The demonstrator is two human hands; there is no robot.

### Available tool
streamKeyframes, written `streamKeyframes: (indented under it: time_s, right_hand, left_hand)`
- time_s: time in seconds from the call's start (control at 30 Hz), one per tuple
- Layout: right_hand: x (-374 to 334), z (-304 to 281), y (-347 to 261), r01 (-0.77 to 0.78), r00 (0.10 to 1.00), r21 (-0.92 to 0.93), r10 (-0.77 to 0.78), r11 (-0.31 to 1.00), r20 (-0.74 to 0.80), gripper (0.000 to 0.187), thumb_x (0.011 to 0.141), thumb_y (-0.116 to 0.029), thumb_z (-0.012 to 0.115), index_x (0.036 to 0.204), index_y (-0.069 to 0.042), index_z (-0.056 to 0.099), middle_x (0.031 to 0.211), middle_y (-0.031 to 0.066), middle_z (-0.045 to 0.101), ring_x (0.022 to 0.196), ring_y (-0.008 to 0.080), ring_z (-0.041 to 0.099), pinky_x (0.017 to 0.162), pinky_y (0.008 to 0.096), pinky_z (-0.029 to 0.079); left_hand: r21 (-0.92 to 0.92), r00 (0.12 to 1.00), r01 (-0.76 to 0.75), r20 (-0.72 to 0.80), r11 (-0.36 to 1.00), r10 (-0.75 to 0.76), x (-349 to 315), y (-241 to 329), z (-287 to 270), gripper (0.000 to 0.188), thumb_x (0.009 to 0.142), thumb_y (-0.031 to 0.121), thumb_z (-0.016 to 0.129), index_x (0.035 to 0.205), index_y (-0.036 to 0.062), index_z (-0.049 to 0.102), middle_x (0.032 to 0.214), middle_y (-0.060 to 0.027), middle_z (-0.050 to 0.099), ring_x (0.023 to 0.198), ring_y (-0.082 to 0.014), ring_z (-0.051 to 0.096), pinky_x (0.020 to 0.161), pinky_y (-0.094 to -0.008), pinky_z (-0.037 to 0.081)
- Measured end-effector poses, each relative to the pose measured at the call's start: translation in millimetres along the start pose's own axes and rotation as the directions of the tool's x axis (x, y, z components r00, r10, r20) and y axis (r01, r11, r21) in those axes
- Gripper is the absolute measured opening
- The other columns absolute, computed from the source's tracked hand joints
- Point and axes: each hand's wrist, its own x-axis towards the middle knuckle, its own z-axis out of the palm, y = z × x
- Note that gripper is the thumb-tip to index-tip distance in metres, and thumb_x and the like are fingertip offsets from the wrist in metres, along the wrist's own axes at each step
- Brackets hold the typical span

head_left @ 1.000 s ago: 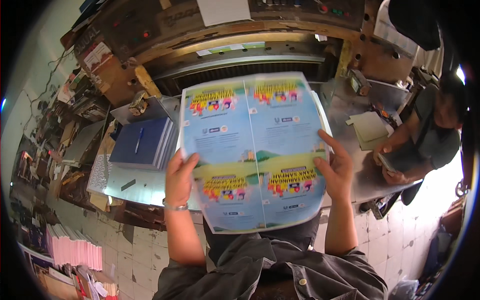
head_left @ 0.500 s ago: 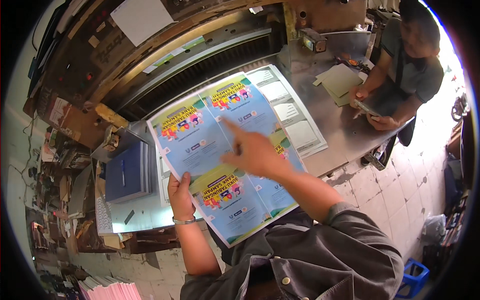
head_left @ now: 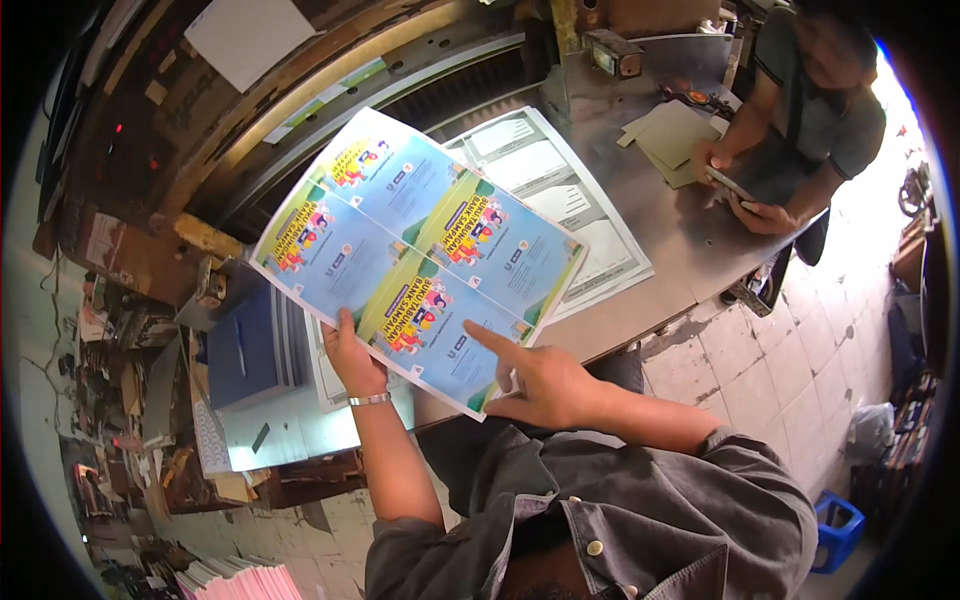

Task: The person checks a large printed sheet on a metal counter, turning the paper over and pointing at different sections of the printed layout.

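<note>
Between the fingers of your two hands lies the printed sheet [head_left: 400, 235], face up and tilted, raised above the bench.

Left hand [head_left: 355, 355]: thumb and fingers pinch the sheet at its long edge nearest you, thumb on the face, the other fingers mostly hidden behind. Right hand [head_left: 550, 385]: forefinger stretched out, thumb spread wide from it, remaining fingers curled; nothing is gripped. The forefinger's tip is over the near right panel; whether it touches paper, you cannot tell from this view.

Writing: above and right of your left thumb, the same design repeats by panel. Each has bold dark lettering on yellow, a cluster of colourful figures, small logos and fine lines too small to read, on blue with green strips.

Orientation: from your right thumb, the long axis slants away to the upper left, past your left thumb. The tops of the letters face that upper-left end, so lines of text climb steeply rightward.

Beyond your right forefinger, partly under the sheet's outline, are grey-and-white printed sheets [head_left: 610, 250] on the metal bench [head_left: 690, 245]. Left of your left fingers sits a dark blue stack [head_left: 228, 375] with a blue pen [head_left: 241, 345] on top. Far right of your right fingers, a co-worker [head_left: 820, 110] holds a flat device [head_left: 729, 183] near pale cards [head_left: 680, 140].
</note>
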Motion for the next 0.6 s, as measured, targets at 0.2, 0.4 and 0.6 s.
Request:
streamKeyframes:
  time_s: [0.2, 0.4, 0.6]
  right_hand:
    - [23.8, 16.0, 33.5, 0.181, 0.983, -0.049, -0.179, 0.982, 0.042, 0.099, 0.086, -0.025, 0.074, 0.162, -0.015, 0.011, 0.088, 0.0109, 0.064, 0.065, 0.0211, 0.061, 0.062, 0.0355, 0.051]
    - [58.1, -38.2, 73.5, -0.073, 0.893, 0.936, 0.441, 0.344, -0.092, 0.084, 0.091, -0.026, 0.069, 0.158, -0.014, 0.021, 0.091, 0.0076, 0.061, 0.050, 0.0094, 0.046, 0.048, 0.0227, 0.044]
    - [26.8, 17.9, 20.1, -0.166, 0.975, 0.390, 0.091, 0.906, 0.203, 0.075, 0.088, -0.025, 0.075, 0.150, -0.004, 0.038, 0.122, 0.0118, 0.063, 0.069, 0.0128, 0.061, 0.058, 0.0260, 0.050]
  left_hand:
    - [-0.012, 1.000, -0.012, 0.013, 1.000, 0.012, -2.1, 1.6, 6.6, 0.034, 0.103, 0.009, 0.051, 0.135, -0.0003, 0.050, 0.132, -0.0157, 0.060, 0.112, -0.0257, 0.063, 0.095, -0.0398, 0.054]
    - [-0.025, 0.999, -0.018, 0.030, 1.000, 0.018, -10.3, 6.7, 9.3, 0.032, 0.103, 0.010, 0.052, 0.133, -0.0001, 0.051, 0.129, -0.0152, 0.061, 0.112, -0.0255, 0.064, 0.094, -0.0396, 0.055]
    - [-0.030, 0.999, -0.023, 0.031, 0.999, 0.024, -7.1, 1.9, 7.2, 0.031, 0.103, 0.010, 0.051, 0.133, 0.0004, 0.051, 0.129, -0.0149, 0.061, 0.112, -0.0253, 0.064, 0.095, -0.0398, 0.054]
